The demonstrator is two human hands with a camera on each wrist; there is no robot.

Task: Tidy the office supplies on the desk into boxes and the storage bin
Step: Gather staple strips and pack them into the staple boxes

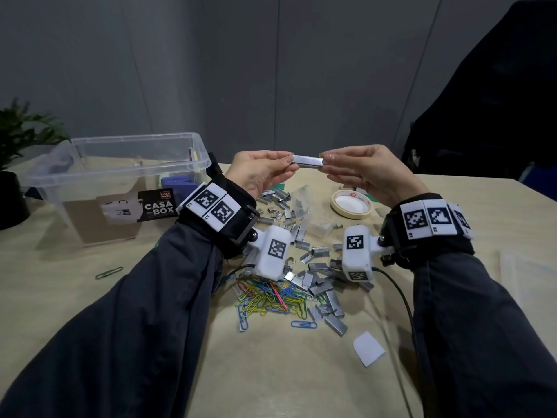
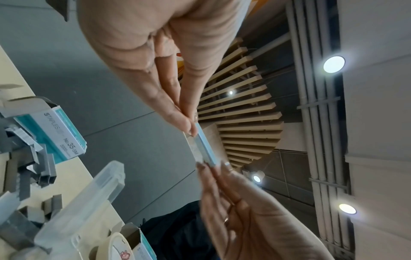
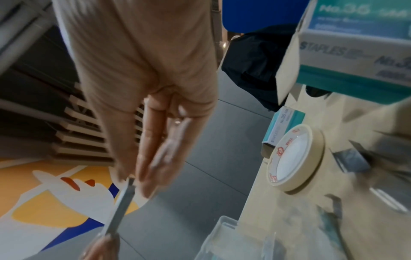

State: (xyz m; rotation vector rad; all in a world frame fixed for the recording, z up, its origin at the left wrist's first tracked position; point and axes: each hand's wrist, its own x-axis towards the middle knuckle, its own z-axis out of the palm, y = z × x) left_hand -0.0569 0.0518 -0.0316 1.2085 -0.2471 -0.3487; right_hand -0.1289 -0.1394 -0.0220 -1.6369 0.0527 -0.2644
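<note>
A silver strip of staples (image 1: pixel 307 160) is held level in the air above the desk, one end in each hand. My left hand (image 1: pixel 284 164) pinches its left end and my right hand (image 1: pixel 330 162) pinches its right end. The left wrist view shows the strip (image 2: pixel 203 147) between the left fingertips (image 2: pixel 189 125) and the right fingertips (image 2: pixel 212 173). In the blurred right wrist view the strip (image 3: pixel 121 211) runs from the right fingertips (image 3: pixel 142 183) down to the left ones. Below my wrists lie several loose staple strips (image 1: pixel 316 268) and a heap of coloured paper clips (image 1: pixel 271 297).
A clear storage bin (image 1: pixel 132 137) stands at the left with a few items inside. A masking tape roll (image 1: pixel 351 203), small clear plastic boxes (image 1: pixel 321 226) and teal staples boxes (image 2: pixel 60 133) sit behind the pile. A green clip (image 1: pixel 109 272) and white paper scrap (image 1: pixel 368 348) lie apart.
</note>
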